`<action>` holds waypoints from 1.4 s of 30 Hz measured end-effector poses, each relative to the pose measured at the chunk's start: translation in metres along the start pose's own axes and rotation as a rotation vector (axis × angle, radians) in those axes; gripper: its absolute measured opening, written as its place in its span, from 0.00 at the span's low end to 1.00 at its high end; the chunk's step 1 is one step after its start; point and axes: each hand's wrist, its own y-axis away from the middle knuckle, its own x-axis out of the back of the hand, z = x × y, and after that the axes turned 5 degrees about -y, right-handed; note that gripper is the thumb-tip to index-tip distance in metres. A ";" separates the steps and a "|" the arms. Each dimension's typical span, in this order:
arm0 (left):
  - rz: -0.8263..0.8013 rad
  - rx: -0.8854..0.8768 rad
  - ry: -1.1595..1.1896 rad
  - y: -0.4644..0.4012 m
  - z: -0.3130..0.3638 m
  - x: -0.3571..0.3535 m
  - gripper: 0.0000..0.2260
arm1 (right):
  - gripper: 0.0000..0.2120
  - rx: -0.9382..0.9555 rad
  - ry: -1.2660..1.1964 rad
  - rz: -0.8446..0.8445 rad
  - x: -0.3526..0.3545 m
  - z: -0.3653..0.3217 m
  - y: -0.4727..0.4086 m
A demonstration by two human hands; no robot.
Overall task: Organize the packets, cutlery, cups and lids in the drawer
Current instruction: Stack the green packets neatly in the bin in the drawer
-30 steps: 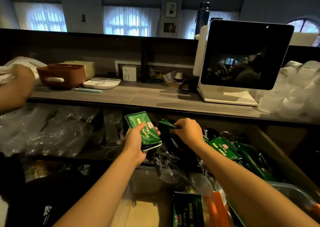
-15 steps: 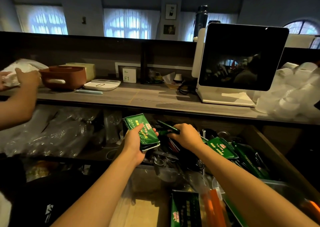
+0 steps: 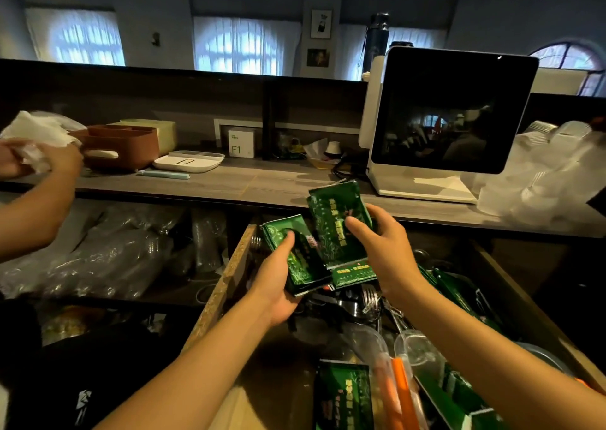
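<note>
- At the near edge of the open drawer [image 3: 226, 285], a green packet [image 3: 342, 397] lies flat beside orange cutlery handles [image 3: 398, 393] and clear plastic lids [image 3: 416, 347].
- Above the drawer's middle, the left hand [image 3: 278, 285] holds a small stack of green packets [image 3: 296, 255], palm up beneath it, thumb pressed across the top face and fingers curled under the lower edge.
- Just to its right, the right hand [image 3: 383, 249] grips another green packet [image 3: 337, 226] upright, thumb on the front face, fingers wrapped behind; its lower edge overlaps the stack's right side.
- Both forearms reach in from the bottom, converging over the drawer.
- Under the hands, metal forks [image 3: 370, 298] lie jumbled; more green packets [image 3: 459, 292] pile along the drawer's right side.
- Farther back, the bench [image 3: 262, 187] carries a white-framed screen [image 3: 452, 114], a brown caddy [image 3: 121, 147] and bagged plastic cups [image 3: 544, 170].
- At far left, another person's hands [image 3: 42, 157] hold crumpled white paper.
</note>
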 end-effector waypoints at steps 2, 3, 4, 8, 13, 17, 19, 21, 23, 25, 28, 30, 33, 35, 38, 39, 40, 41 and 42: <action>-0.012 0.028 -0.019 0.005 -0.005 -0.006 0.22 | 0.11 -0.122 -0.171 -0.011 0.005 -0.001 0.007; -0.029 0.041 -0.033 0.008 -0.007 -0.010 0.23 | 0.10 -0.175 -0.225 -0.011 0.008 0.001 0.010; -0.049 0.056 -0.043 0.010 -0.010 -0.012 0.25 | 0.09 -0.224 -0.259 0.001 0.010 0.004 0.015; -0.020 0.042 -0.148 0.016 -0.022 -0.021 0.39 | 0.06 -0.179 -0.038 0.072 0.015 0.028 0.027; 0.013 0.026 -0.232 0.010 -0.038 -0.019 0.36 | 0.08 -0.153 0.045 0.056 0.015 0.035 0.037; 0.049 -0.008 -0.243 0.014 -0.041 -0.021 0.35 | 0.14 -0.114 0.072 0.049 0.023 0.035 0.041; 0.028 0.012 -0.171 0.015 -0.040 -0.022 0.34 | 0.15 -0.117 0.099 0.044 0.026 0.036 0.041; -0.049 0.082 -0.099 0.016 -0.039 -0.021 0.39 | 0.17 -0.158 0.096 0.069 0.027 0.039 0.041; -0.121 0.110 -0.071 0.022 -0.035 -0.020 0.28 | 0.12 -0.171 0.134 0.073 0.027 0.039 0.043; -0.171 0.127 0.001 0.022 -0.034 -0.019 0.18 | 0.05 -0.130 0.168 0.048 0.025 0.036 0.044; -0.185 0.142 0.079 0.022 -0.033 -0.020 0.19 | 0.10 -0.095 0.099 0.146 0.024 0.034 0.042; -0.146 0.142 0.066 0.022 -0.033 -0.021 0.19 | 0.09 -0.114 -0.050 0.229 0.027 0.029 0.038; -0.093 0.104 0.012 0.020 -0.034 -0.023 0.22 | 0.09 -0.110 -0.097 0.203 0.032 0.025 0.039; -0.068 0.065 -0.018 0.018 -0.037 -0.023 0.28 | 0.10 -0.075 -0.021 0.144 0.027 0.027 0.044; -0.105 0.088 -0.037 0.021 -0.043 -0.025 0.37 | 0.19 0.028 0.295 0.109 0.016 0.042 0.052; -0.104 0.094 -0.030 0.021 -0.044 -0.025 0.37 | 0.21 0.046 0.386 0.106 0.013 0.045 0.053; -0.098 0.093 -0.022 0.019 -0.045 -0.024 0.35 | 0.22 0.052 0.443 0.104 0.012 0.045 0.054; -0.098 0.090 -0.020 0.018 -0.045 -0.023 0.33 | 0.22 0.054 0.460 0.099 0.011 0.045 0.054; -0.107 0.091 -0.020 0.017 -0.045 -0.022 0.29 | 0.22 0.048 0.454 0.088 0.011 0.044 0.054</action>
